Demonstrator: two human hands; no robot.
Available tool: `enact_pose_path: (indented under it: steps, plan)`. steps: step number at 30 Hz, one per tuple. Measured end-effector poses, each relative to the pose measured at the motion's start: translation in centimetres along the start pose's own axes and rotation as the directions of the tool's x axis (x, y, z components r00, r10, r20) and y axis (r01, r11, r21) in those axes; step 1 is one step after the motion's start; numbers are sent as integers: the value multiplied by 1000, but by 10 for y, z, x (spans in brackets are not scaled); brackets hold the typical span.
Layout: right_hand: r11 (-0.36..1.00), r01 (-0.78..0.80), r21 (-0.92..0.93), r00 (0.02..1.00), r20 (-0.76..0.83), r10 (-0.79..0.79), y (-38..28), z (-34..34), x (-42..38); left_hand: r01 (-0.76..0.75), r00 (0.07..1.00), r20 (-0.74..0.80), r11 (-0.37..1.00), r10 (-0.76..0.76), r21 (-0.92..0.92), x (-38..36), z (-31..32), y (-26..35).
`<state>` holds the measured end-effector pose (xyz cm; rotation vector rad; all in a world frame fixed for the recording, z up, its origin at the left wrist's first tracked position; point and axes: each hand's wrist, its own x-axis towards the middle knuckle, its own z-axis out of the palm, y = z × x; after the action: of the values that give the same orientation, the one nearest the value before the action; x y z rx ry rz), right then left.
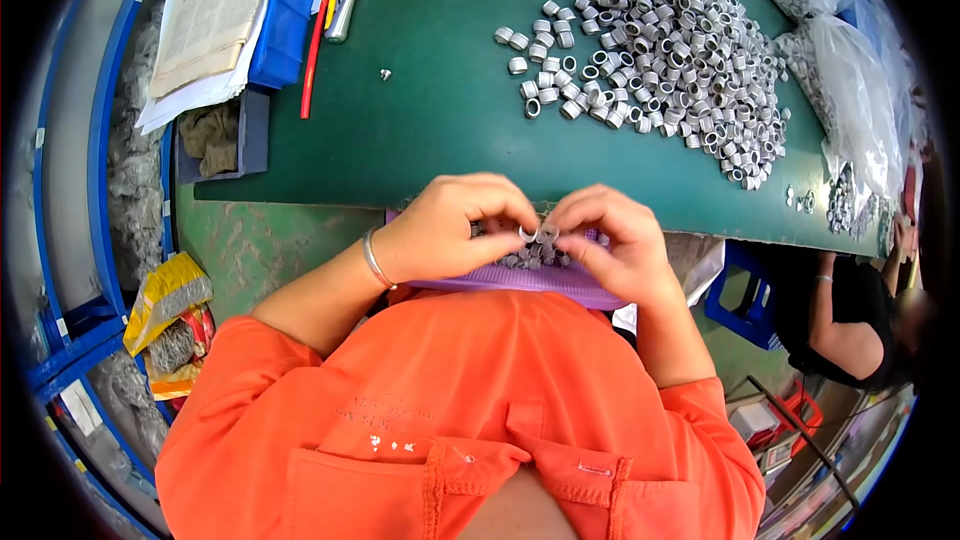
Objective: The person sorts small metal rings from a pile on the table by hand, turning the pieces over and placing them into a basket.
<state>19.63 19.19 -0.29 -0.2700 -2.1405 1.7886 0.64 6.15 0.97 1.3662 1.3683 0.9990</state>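
Both hands meet over a purple basket (pixel 520 280) at the table's front edge, with small grey metal parts (pixel 535 256) lying in it. My left hand (pixel 462 225) is closed, thumb and fingertips pinching a small metal ring (pixel 528 235). Close against it, my right hand (pixel 612 240) pinches another small ring-like metal piece (pixel 547 233). The two pieces are side by side and look to be touching; their details are too small to tell. A large pile of grey metal rings (pixel 690 60) lies on the green table beyond my right hand.
Papers (pixel 205 20), a blue bin (pixel 290 15) and a red pencil (pixel 313 65) are at the table's left. Plastic bags (pixel 850 90) of parts lie at the right edge. Blue shelving (pixel 105 160) stands left. Another person (pixel 850 325) is at the right, near a blue stool (pixel 742 295).
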Motion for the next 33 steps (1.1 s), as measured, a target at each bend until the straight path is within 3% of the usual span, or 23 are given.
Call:
enact_pose_path:
  steps: [2, 4, 5, 6, 8, 11, 15, 16, 17, 18, 19, 20, 22, 24, 26, 27, 29, 33]
  plan:
    - [981, 98, -168, 994, 70, -87, -5, -5, 5, -121, 993, -1, 989, 121, 89, 3, 1, -3]
    - [856, 126, -502, 982, -61, -180, 0, -10, 16, -153, 960, -178, 935, 217, 320, 20, 0, -7]
    - [731, 94, -676, 948, -164, -274, 8, -11, 25, -28, 949, -291, 950, 123, 312, 30, 1, -4]
    - [660, 12, -751, 912, -262, -316, 11, -13, 36, -50, 892, -394, 914, 222, 403, 43, 3, -11]
    - [603, -103, -791, 881, -354, -314, 19, -15, 53, -3, 835, -460, 838, 303, 546, 63, 3, -21]
    - [581, -28, -813, 893, -281, -350, 27, -17, 52, -45, 856, -407, 829, 320, 557, 64, 2, -29]
    - [699, -27, -715, 882, -347, -320, 21, -3, 37, -18, 898, -378, 880, 223, 475, 47, 0, -25]
    - [896, -56, -441, 875, -453, -169, 19, 2, 33, -17, 898, -379, 878, 223, 478, 45, 2, -22]
    - [990, -76, -118, 864, -503, 6, 17, 4, 30, 31, 911, -406, 969, 73, 245, 43, 3, -18]
    - [990, -71, -119, 864, -504, 1, 17, 5, 29, 84, 916, -394, 996, -79, -3, 42, 3, -14]
    - [975, -92, 202, 861, -476, 180, 16, 5, 27, 142, 917, -287, 901, -275, -409, 41, 4, -13]
    - [858, -113, 501, 855, -391, 341, 16, 4, 26, 140, 918, -287, 902, -272, -408, 40, 4, -12]
    - [818, -138, 558, 849, -359, 388, 14, 3, 26, 160, 921, -180, 756, -345, -634, 37, 5, -12]
    - [714, -143, 686, 860, -271, 433, 13, 2, 26, 161, 917, -159, 708, -364, -688, 36, 9, -16]
    - [704, -139, 696, 871, -253, 422, 16, 0, 23, 102, 924, -131, 561, -359, -822, 33, 10, -17]
    - [680, -140, 720, 873, -234, 427, 15, 0, 23, 102, 923, -132, 560, -362, -823, 32, 10, -18]
    - [650, -144, 746, 876, -210, 434, 15, 0, 22, 91, 940, -65, 430, -334, -898, 30, 11, -21]
    - [672, -110, 732, 888, -231, 398, 14, 3, 19, 82, 952, -40, 378, -304, -922, 29, 13, -23]
